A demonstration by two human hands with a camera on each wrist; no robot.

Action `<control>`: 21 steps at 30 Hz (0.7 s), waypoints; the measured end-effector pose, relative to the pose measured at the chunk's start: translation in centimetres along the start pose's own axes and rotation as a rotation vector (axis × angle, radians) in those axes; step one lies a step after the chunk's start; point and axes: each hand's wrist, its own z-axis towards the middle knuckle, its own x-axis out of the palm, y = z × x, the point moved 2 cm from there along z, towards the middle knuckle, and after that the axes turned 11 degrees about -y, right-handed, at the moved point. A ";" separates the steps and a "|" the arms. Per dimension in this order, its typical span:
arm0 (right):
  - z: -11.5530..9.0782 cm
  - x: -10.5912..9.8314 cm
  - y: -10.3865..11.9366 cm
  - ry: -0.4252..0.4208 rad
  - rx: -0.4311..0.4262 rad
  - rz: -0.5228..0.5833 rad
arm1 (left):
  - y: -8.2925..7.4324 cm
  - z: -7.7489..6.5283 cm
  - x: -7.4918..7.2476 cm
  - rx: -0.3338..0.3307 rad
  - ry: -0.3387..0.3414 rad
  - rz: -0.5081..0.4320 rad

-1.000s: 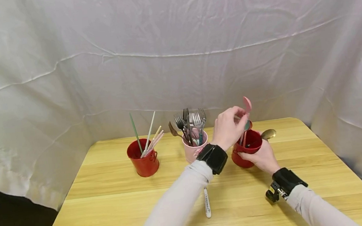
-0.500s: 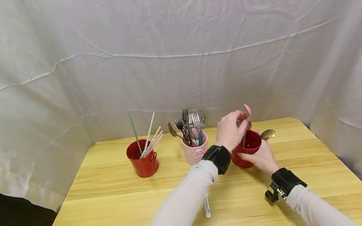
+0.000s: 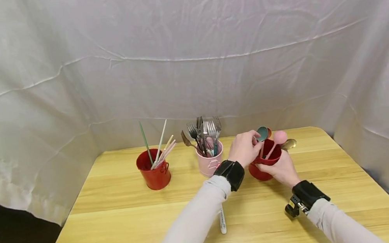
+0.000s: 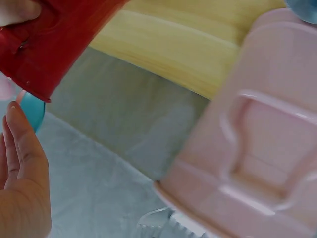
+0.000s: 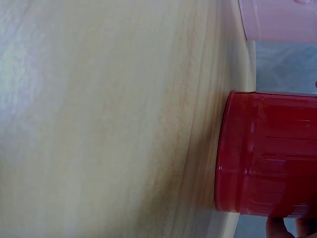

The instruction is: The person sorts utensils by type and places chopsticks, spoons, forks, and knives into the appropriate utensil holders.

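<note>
My right hand (image 3: 283,169) grips the side of a red metal bucket (image 3: 261,173) standing at the right of the table. In it lean a pink spoon (image 3: 280,137), a teal spoon (image 3: 262,133), a mostly hidden reddish-orange spoon and a gold spoon (image 3: 289,144). At the bucket's left rim is my left hand (image 3: 244,148), its fingertips right by the teal spoon's bowl. The left wrist view shows the left hand's fingers (image 4: 27,153) nearly straight beside the teal bowl (image 4: 32,111). In the right wrist view, fingers (image 5: 277,228) touch the red bucket's wall (image 5: 277,153).
A pink bucket (image 3: 207,165) full of forks (image 3: 210,127) stands left of my left hand. Further left, another red bucket (image 3: 156,180) holds several straws (image 3: 161,140). A white pen-like stick (image 3: 223,224) lies near the front, partly under my left forearm. Grey cloth (image 3: 190,79) hangs behind the table.
My left hand has let go of the pink spoon, which now leans to the right in the red bucket. The hand has lowered slightly to the teal spoon. The right hand stays put.
</note>
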 end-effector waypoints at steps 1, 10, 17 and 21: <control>0.0 0.0 0.0 0.003 -0.003 -0.001 | 0.2 -0.2 -0.1 0.002 0.001 0.001; -0.1 0.0 0.2 0.006 -0.010 0.018 | 2.3 -2.3 -0.8 0.039 0.023 0.056; -0.1 0.0 0.2 0.006 -0.021 0.018 | 3.5 -4.6 -1.1 0.109 0.029 0.087; -0.1 0.0 0.3 0.004 -0.023 0.002 | 4.2 -5.9 -1.3 0.082 0.086 0.109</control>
